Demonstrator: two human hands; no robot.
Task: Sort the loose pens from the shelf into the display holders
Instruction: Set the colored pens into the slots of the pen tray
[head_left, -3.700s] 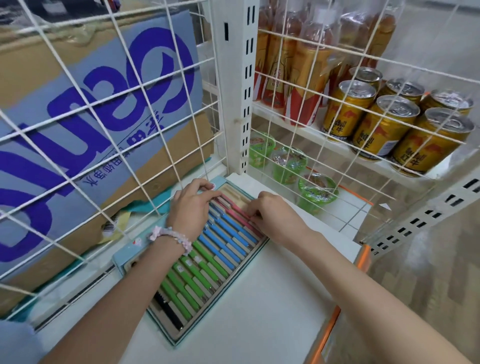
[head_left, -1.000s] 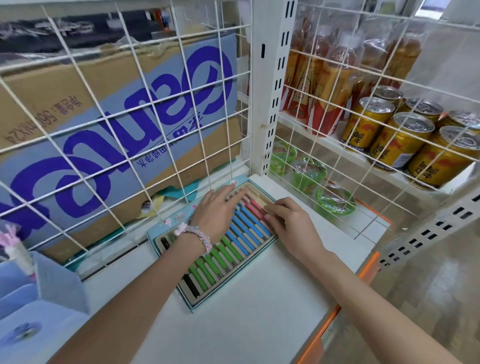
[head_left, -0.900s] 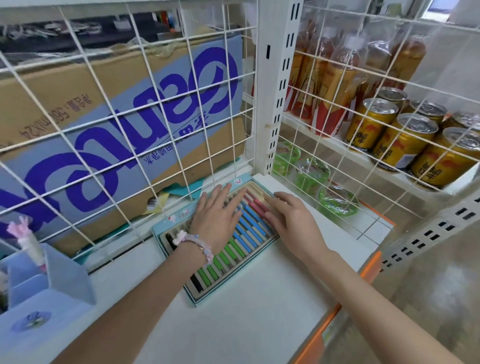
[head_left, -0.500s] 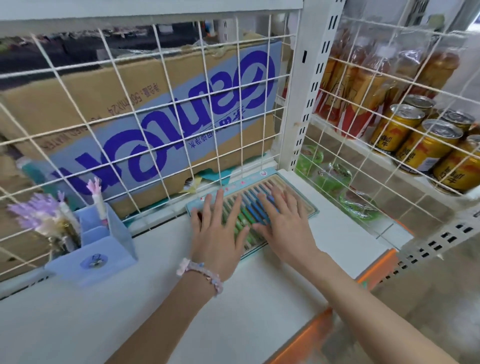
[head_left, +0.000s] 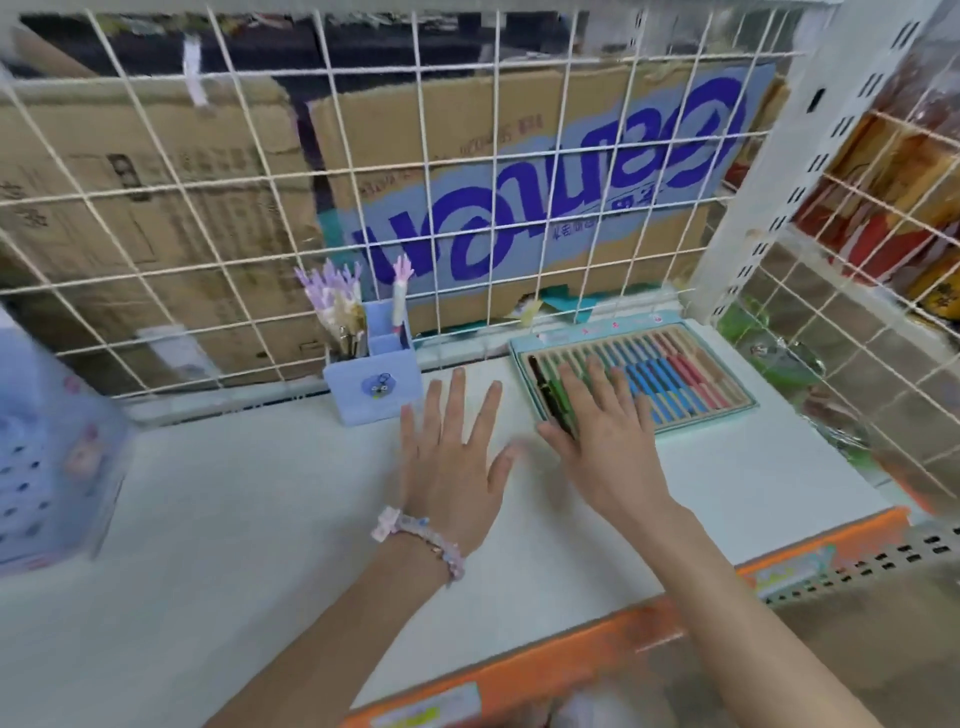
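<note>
A person is working at a white shelf (head_left: 260, 519) with a wire grid (head_left: 249, 218) along its back edge and an orange strip (head_left: 571, 654) along its front edge.

Both hands are lying flat, fingers straight and spread, holding nothing. The left hand (head_left: 452, 457) is hovering over or resting on the bare shelf surface near the middle; which of the two cannot be told. A beaded bracelet (head_left: 421, 540) is sitting on its wrist. The right hand (head_left: 602, 436) is lying just beside the left, its fingers reaching over the near left part of the pen tray (head_left: 727, 410).

The pen tray is lying flat in the back right corner of the shelf, touching or nearly touching the back grid. Pens (head_left: 670, 374) are lying side by side in its slots: black and green at the left end, blue in the middle, red toward the right. The rightmost slots are appearing tan.

A small lilac display holder (head_left: 374, 389) is standing against the back edge, left of the tray and just beyond the left hand's fingertips. Pens with purple and pink decorative tops (head_left: 332, 291) are standing upright in it.

A blurred lilac basket (head_left: 47, 457) is standing at the left edge. Cardboard boxes (head_left: 519, 197) are standing behind the grid.
</note>
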